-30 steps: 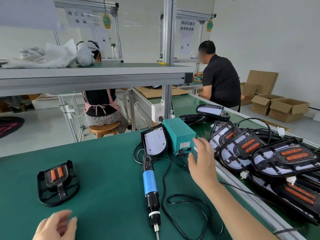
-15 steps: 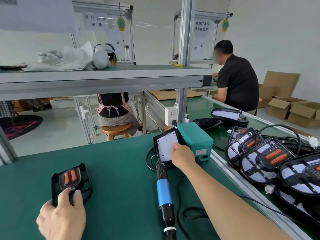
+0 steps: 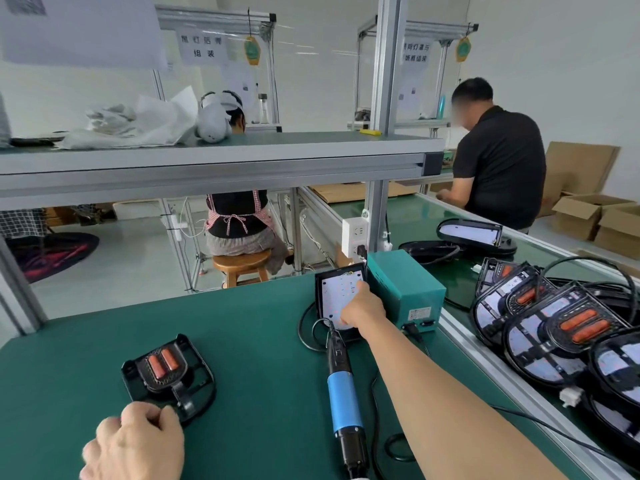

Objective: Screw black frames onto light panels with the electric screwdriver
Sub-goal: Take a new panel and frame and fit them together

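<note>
Leaning against the left side of the teal metal power box (image 3: 405, 289), the white-faced light panel (image 3: 332, 296) is propped tilted up within easy reach. It is met by the right hand (image 3: 363, 306), whose fingers are spread over its face; whether they are clamped round its edge cannot be told. Well to the left of the box and nearer the person, the black plastic frame with two orange inserts (image 3: 169, 379) is laid flat on the green bench mat (image 3: 259, 341). Its near rim is gripped by the curled fingers of the left hand (image 3: 138, 441), presumably so that it can be steadied while the panel is brought over. Just in front of the box, the blue-and-black electric screwdriver (image 3: 343, 396) is left untouched, its cord looped back toward the box; screwing is judged not yet begun. To the right of the box, overlapping black-framed lamp units (image 3: 554, 337) are stacked.
</note>
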